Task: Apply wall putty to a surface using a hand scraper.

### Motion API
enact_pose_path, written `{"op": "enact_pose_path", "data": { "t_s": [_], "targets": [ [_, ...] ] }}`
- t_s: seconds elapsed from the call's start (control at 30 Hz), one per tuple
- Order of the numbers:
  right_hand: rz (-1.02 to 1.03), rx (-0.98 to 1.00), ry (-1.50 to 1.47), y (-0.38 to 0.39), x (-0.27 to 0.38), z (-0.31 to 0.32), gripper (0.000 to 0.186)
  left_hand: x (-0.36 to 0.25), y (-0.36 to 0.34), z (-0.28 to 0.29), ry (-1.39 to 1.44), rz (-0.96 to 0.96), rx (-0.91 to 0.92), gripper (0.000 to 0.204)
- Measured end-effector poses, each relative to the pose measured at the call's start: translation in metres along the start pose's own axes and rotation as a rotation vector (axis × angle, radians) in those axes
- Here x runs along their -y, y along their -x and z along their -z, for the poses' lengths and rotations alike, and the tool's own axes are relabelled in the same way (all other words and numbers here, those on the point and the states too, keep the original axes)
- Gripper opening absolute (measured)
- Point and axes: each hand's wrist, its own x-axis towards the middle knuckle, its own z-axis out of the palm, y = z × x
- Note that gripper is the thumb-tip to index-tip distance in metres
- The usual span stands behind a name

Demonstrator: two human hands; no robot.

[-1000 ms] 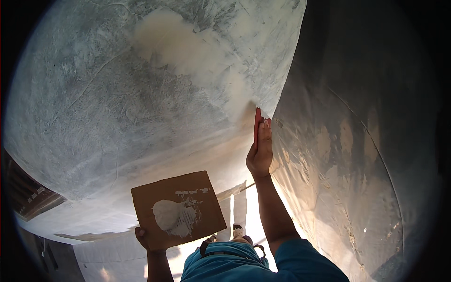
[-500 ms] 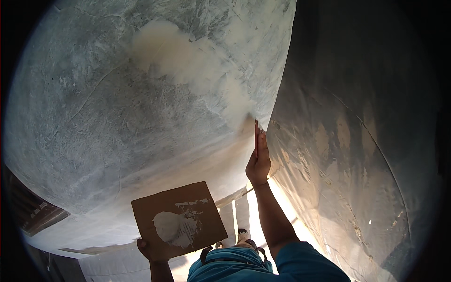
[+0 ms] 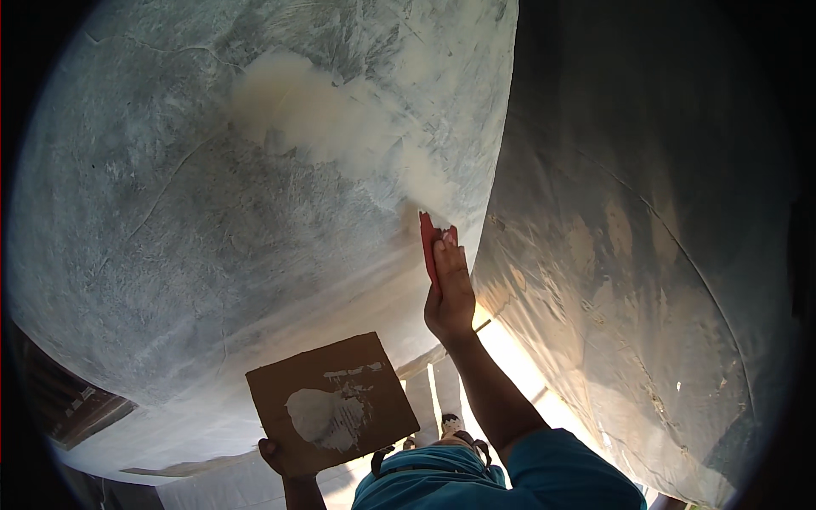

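My right hand (image 3: 450,293) is raised with its fingers closed along a red flat spreader (image 3: 428,246), whose upper edge meets or nearly meets a large curved grey surface (image 3: 212,238). Pale filler is smeared over that surface in a cream patch (image 3: 285,98) running down toward the spreader. Lower down, my left hand (image 3: 270,455) grips the lower left corner of a brown rectangular board (image 3: 280,387), its thumb showing at the edge and the other fingers hidden beneath. On the board lies a mound of white filler (image 3: 310,415) with streaks scraped beside it.
A grey hanging sheet (image 3: 612,280) closes off the right side, with bright light coming in below it. At the lower left, a dark slatted opening (image 3: 76,391) shows beyond the curved surface. One of my shoes (image 3: 450,421) is visible at the bottom.
My right hand has shifted left with the spreader, which has turned so that more of its red face shows. The board in my left hand has stayed almost where it was.
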Motion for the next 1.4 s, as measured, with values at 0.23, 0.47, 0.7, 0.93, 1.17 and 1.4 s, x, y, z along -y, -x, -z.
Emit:
{"op": "enact_pose_path", "data": {
  "t_s": [0.23, 0.47, 0.7, 0.93, 1.17, 1.4],
  "targets": [
    [0.052, 0.173, 0.167, -0.008, 0.015, -0.042, 0.065, 0.008, -0.017, -0.017, -0.007, 0.023, -0.004, 0.083],
    [-0.418, 0.448, -0.320, 0.109, 0.035, 0.026, 0.041, 0.015, -0.019, -0.016, -0.055, 0.049, 0.030, 0.082],
    [-1.447, -0.087, -0.822, 0.207, 0.004, 0.077, 0.035, 0.050, -0.015, 0.028, 0.064, 0.157, -0.034, 0.074],
    [-1.463, -0.319, -1.250, 0.151, -0.042, 0.097, 0.031, 0.083, -0.036, -0.001, -0.079, -0.025, 0.038, 0.071],
    [-1.385, -0.181, -1.469, 0.074, -0.060, 0.118, 0.042, 0.107, -0.027, -0.050, -0.192, -0.120, 0.148, 0.077],
    [-1.366, -0.096, -1.690, 0.066, -0.073, 0.129, 0.042, 0.134, -0.004, -0.046, -0.201, -0.249, 0.046, 0.077]
  ]
}}
